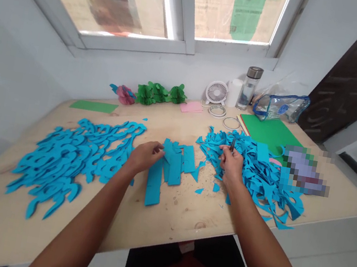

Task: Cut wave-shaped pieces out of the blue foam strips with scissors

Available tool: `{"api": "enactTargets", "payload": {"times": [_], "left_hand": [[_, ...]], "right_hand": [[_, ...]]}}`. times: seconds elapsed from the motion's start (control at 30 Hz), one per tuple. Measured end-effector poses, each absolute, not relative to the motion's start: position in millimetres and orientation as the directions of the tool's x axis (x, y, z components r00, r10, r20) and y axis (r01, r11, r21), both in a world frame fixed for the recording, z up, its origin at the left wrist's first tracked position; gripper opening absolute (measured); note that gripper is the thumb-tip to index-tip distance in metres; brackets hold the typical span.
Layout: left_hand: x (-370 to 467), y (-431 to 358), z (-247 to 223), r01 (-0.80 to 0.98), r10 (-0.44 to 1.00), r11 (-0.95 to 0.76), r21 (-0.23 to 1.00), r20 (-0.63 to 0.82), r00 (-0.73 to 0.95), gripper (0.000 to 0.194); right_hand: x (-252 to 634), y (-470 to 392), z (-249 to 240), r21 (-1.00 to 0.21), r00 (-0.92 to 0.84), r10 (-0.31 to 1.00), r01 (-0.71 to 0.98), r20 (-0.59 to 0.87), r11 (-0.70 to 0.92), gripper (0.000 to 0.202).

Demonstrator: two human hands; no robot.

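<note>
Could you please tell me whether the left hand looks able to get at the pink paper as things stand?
Probably yes: the left hand is at the blue strips, and bare tabletop leads from there to the pink paper, with nothing standing between.

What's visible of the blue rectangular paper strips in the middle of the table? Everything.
The blue rectangular paper strips look like stiff paper or thin card, plain and matte. Several overlap in a loose, uneven spread with staggered ends; their edges are mostly straight, and the leftmost one reaches closest to the camera. They lie roughly flat on the pale wooden table. The left grip, a bare hand, is at their far left end, apparently touching them; whether it pinches any is unclear.
</note>
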State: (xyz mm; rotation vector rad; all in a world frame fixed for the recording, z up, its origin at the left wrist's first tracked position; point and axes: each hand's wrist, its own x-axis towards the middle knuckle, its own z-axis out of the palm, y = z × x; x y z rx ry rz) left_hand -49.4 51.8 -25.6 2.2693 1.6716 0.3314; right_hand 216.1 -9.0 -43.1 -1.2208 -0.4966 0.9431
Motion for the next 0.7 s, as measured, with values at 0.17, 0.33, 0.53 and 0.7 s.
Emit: {"api": "enactTargets", "payload": {"times": [0.17, 0.33, 0.53, 0.7], "left_hand": [[-18, 97, -37, 0.881, 0.900, -0.409, 0.238, -0.050, 0.432, 0.027], [-2, 127, -37, 0.878, 0.893, -0.402, 0.261, -0.102, 0.439, 0.021], [-5, 127, -33, 0.866, 0.905, -0.377, 0.329, -0.069, 0.420, 0.005], [-15, 110, -28, 0.843, 0.958, -0.279, 0.460, 0.076, 0.276, 0.012]], "right_hand": [[216, -9, -43, -0.941, 0.544, 0.824, -0.335, -0.157, 0.042, 0.016], [216, -10, -40, -0.937, 0.545, 0.820, -0.349, -0.172, 0.035, 0.016], [216, -11, -41, -0.943, 0.537, 0.828, -0.331, -0.160, 0.033, 0.019], [216, -10, -44, -0.967, 0.540, 0.833, -0.253, -0.121, 0.024, 0.021]]}}
